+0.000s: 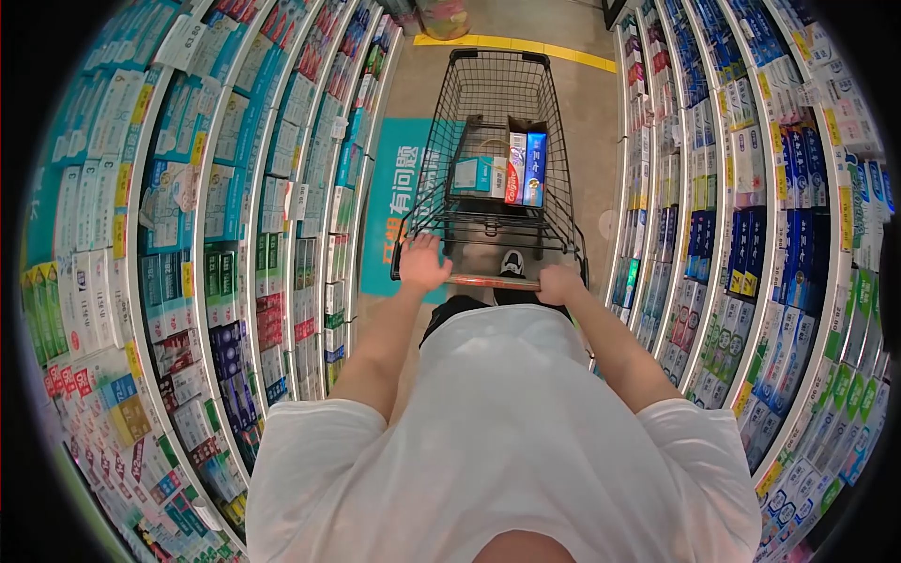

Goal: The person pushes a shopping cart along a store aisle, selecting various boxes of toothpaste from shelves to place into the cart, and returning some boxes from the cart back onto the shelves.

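Note:
A black wire shopping cart [561, 141] stands directly in front of me. My right hand [560, 284] is wrapped round the right end of its handle [493, 281]. My left hand [422, 263] rests at the handle's left end, against the cart's frame, with its fingers stretched forward and apart. In the basket a teal-and-white box [472, 175] lies at the left. Beside it on the right stand a red-and-white Colgate toothpaste box [515, 169] and a blue box [535, 169]. What lies behind these boxes is dark and hard to make out.
Shelves of boxed toothpaste [802, 253] line the aisle on the right. More shelves with teal, white and green packages [178, 206] rise on the left. A teal floor sign [394, 188] lies left of the cart, and a yellow floor strip [516, 44] crosses ahead.

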`<control>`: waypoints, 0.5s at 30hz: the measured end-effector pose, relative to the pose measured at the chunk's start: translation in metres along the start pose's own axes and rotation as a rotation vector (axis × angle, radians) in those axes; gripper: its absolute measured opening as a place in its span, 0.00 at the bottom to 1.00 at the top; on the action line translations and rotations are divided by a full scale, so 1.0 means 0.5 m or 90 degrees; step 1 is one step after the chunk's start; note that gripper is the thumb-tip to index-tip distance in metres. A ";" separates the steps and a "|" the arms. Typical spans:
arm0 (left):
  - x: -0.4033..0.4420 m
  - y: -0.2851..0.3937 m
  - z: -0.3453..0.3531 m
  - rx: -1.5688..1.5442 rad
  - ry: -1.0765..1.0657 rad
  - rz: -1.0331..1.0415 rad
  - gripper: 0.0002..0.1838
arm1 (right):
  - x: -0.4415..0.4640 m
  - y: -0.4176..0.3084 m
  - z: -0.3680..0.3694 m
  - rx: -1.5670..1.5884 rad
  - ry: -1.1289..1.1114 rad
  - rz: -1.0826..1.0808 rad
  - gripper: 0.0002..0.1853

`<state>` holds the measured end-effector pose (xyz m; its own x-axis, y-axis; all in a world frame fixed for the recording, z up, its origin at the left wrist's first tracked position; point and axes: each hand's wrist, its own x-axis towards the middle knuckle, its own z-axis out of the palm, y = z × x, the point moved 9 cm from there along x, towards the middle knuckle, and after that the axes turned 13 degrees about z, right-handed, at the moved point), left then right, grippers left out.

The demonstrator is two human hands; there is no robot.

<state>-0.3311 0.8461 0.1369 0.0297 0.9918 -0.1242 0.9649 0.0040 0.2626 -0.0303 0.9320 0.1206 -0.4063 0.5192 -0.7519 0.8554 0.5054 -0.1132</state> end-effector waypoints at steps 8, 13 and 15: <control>-0.079 0.000 0.001 -0.012 0.034 -0.018 0.35 | -0.028 -0.034 0.044 -0.052 0.001 0.051 0.20; -0.131 0.002 0.007 -0.039 -0.015 -0.037 0.35 | -0.040 -0.050 0.072 -0.059 0.071 0.031 0.18; -0.156 0.004 0.015 -0.035 -0.011 -0.038 0.35 | -0.044 -0.054 0.095 -0.066 0.069 0.039 0.18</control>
<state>-0.3295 0.7677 0.1401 -0.0218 0.9873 -0.1577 0.9494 0.0699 0.3063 -0.0292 0.8741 0.1094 -0.3917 0.6193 -0.6805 0.8440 0.5363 0.0023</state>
